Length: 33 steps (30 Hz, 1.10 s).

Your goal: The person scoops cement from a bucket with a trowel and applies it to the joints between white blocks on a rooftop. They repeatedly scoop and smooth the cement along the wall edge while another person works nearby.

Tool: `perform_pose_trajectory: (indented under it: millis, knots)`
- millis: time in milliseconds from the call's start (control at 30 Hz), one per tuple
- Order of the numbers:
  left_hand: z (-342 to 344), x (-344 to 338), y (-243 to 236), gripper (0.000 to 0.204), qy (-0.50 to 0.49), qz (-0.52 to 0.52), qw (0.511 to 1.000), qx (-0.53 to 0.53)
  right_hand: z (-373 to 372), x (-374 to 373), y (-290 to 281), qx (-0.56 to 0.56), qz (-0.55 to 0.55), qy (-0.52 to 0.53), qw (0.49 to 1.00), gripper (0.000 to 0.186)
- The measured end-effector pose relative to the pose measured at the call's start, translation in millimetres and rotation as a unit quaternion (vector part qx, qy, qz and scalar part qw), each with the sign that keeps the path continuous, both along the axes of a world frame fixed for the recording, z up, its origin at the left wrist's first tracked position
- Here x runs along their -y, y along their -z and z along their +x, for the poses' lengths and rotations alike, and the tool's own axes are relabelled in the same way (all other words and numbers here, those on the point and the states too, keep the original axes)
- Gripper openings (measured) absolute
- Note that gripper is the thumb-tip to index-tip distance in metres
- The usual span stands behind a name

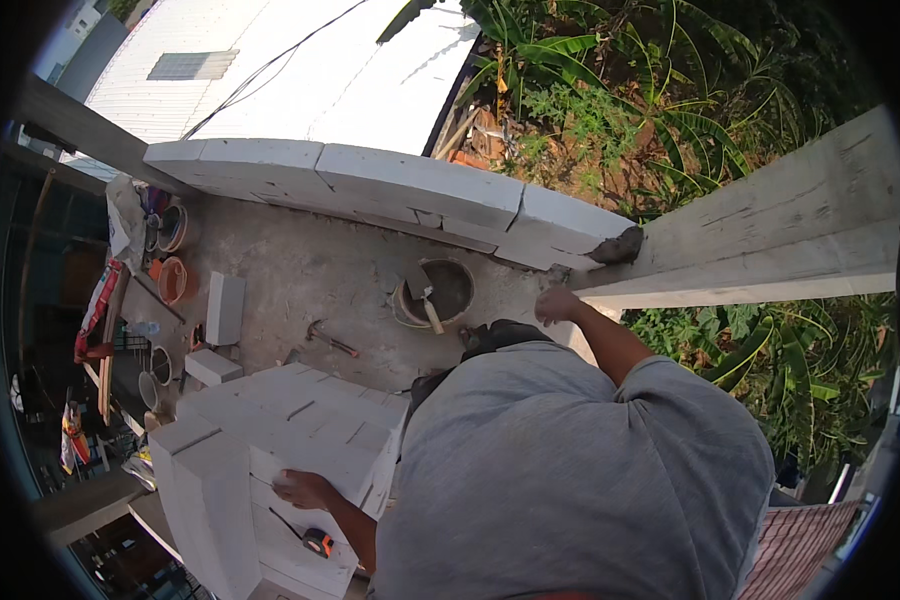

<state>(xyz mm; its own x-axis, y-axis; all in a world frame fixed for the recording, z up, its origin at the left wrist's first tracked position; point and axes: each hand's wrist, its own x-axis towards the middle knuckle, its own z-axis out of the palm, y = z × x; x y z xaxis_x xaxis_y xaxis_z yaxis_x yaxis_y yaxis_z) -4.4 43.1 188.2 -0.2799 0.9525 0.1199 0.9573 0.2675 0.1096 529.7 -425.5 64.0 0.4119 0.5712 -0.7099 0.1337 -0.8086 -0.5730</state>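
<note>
My left hand (306, 490) rests on the top of a stack of white blocks (300, 415), fingers partly bent and apart, holding nothing I can see. Close beside it on the blocks lies an orange-and-black tape measure (318, 542). My right hand (556, 304) is out to the right, its fingers curled in, close to the end of a low white block wall (420, 190). What those fingers hold, if anything, is hidden. A dark lump of mortar (620, 246) sits where the wall meets a concrete column (770, 220).
On the concrete floor stands a mortar bucket (448, 288) with a trowel (428, 308) across it. A hammer (332, 340) lies to its left. Two loose blocks (226, 308) and several buckets (177, 280) are farther left. Beyond the wall are a white roof (300, 80) and plants (590, 120).
</note>
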Motion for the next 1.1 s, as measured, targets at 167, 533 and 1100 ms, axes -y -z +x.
perform_pose_trajectory:
  millis: [167, 533, 1100]
  knots:
    - [-12, -3, 3, 0.071, -0.009, -0.006, 1.000, -0.020, -73, 55, -10, -0.044, -0.024, 0.206, 0.977, 0.013]
    - [-50, -41, 40, 0.076, -0.009, 0.012, 1.000, 0.000, -208, 96, -27, -0.061, -0.176, 0.291, 0.938, 0.038]
    - [114, 47, -8, 0.077, 0.406, -0.246, 0.870, -0.132, -260, 167, 59, 0.202, -0.121, 0.114, 0.965, 0.025]
